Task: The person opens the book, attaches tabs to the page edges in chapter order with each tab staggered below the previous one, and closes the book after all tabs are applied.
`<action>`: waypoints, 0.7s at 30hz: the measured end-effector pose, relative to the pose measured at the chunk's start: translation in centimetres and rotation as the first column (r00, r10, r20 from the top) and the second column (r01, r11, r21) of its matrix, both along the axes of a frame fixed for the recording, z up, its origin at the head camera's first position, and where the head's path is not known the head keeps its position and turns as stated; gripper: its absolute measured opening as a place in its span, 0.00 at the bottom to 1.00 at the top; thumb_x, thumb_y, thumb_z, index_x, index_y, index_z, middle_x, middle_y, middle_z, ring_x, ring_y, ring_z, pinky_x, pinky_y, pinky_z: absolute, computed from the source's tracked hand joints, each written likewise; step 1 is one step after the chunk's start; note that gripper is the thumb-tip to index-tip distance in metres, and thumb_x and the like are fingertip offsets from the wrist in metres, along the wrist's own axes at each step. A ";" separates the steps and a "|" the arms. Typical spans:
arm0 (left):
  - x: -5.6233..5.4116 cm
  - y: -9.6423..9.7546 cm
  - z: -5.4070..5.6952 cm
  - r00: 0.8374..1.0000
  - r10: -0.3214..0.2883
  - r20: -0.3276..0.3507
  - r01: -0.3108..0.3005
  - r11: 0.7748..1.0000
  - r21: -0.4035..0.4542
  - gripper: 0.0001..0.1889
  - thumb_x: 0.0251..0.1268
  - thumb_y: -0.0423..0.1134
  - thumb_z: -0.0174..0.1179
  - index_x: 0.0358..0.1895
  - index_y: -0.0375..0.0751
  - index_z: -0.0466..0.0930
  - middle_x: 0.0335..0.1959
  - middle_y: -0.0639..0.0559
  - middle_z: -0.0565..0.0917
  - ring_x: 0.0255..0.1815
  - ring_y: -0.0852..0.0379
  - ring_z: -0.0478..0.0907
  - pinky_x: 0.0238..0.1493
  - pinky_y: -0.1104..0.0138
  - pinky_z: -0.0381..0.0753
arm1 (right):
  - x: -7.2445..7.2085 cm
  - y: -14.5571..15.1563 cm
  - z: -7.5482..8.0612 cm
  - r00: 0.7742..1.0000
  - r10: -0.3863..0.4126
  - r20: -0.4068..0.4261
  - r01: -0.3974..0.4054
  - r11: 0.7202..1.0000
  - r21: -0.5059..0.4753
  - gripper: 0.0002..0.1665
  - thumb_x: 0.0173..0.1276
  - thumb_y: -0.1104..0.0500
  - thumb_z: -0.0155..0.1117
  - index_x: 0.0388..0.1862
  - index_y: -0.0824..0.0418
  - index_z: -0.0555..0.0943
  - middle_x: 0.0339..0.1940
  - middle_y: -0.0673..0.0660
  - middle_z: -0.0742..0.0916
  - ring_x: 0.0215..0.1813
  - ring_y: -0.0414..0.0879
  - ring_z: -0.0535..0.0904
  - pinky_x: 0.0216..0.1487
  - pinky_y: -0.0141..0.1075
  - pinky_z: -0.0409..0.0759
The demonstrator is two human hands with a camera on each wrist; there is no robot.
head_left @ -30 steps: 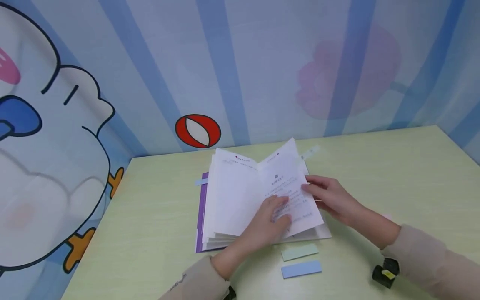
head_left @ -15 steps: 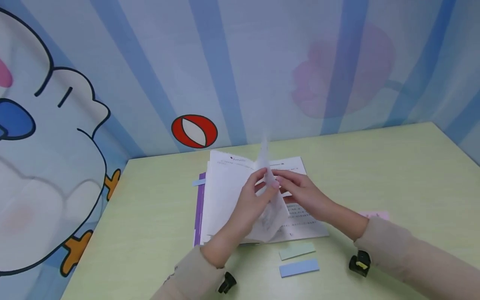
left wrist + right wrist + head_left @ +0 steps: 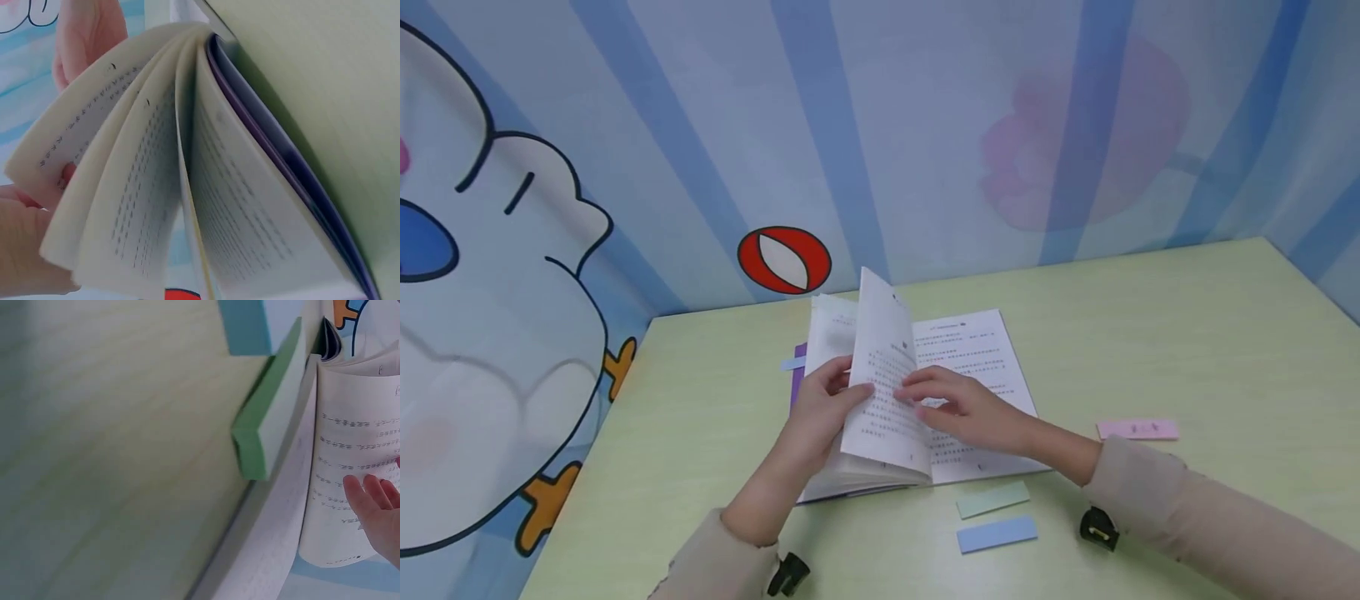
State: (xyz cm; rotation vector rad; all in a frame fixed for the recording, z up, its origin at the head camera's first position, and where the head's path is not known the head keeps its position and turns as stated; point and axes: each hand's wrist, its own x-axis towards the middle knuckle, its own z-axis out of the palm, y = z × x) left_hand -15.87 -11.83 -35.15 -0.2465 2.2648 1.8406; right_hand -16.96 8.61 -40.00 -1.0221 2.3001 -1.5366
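An open book [image 3: 977,375] with a purple cover [image 3: 797,379] lies on the table, its right-hand page flat. My left hand [image 3: 808,417] pinches several raised pages at their outer edge, thumb on the printed side of a leaf [image 3: 880,400] that stands tilted over the left half. My right hand [image 3: 973,408] touches that same leaf near the fold with loosely bent fingertips. In the left wrist view the raised pages [image 3: 131,181] fan apart, and the left hand [image 3: 28,244] shows at their outer edge. Printed text and the right hand [image 3: 381,519] show in the right wrist view.
In front of the book lie a green paper strip [image 3: 992,500] and a blue one [image 3: 997,534], both thick like small pads. A pink strip [image 3: 1137,429] with dark writing is by the right sleeve. A blue tab [image 3: 792,364] sticks out at the book's left edge.
The raised leaf has swung from right to left, uncovering the right-hand page. The left hand has moved left and now pinches the pages; the right hand has followed leftward. The pink strip is uncovered.
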 end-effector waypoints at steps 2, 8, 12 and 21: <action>0.1 -0.8 -0.4 1.000 0.023 -0.001 -0.023 0.999 -0.025 0.22 0.63 0.31 0.57 0.61 0.41 0.70 0.47 0.42 0.75 0.41 0.50 0.76 0.39 0.65 0.82 | 0.0 -0.1 -0.3 1.000 0.018 -0.024 -0.017 0.999 0.038 0.19 0.69 0.62 0.55 0.58 0.62 0.77 0.59 0.59 0.75 0.60 0.52 0.70 0.52 0.37 0.77; 0.1 -2.5 -1.4 0.997 0.072 -0.005 -0.072 0.991 -0.110 0.21 0.63 0.30 0.57 0.60 0.39 0.71 0.45 0.43 0.76 0.40 0.52 0.74 0.38 0.71 0.78 | 0.1 -0.1 -1.1 0.990 0.054 -0.130 -0.035 0.988 0.148 0.18 0.68 0.62 0.56 0.57 0.62 0.78 0.59 0.58 0.75 0.60 0.51 0.70 0.58 0.43 0.72; 0.1 -3.3 -1.9 0.997 0.083 0.004 -0.081 0.987 -0.136 0.21 0.62 0.29 0.58 0.60 0.37 0.71 0.43 0.43 0.75 0.40 0.53 0.72 0.36 0.72 0.75 | 0.2 -0.2 -1.1 0.979 0.086 -0.185 -0.044 0.975 0.216 0.19 0.68 0.62 0.56 0.57 0.62 0.77 0.60 0.58 0.75 0.62 0.51 0.70 0.62 0.45 0.68; 0.5 -4.9 -2.7 0.993 0.107 0.043 -0.097 0.978 -0.185 0.23 0.60 0.27 0.58 0.61 0.32 0.69 0.39 0.45 0.72 0.38 0.54 0.68 0.30 0.73 0.70 | 0.2 -0.8 -0.9 0.946 0.183 -0.266 -0.073 0.923 0.377 0.20 0.69 0.60 0.55 0.59 0.61 0.76 0.63 0.57 0.75 0.65 0.50 0.69 0.63 0.43 0.67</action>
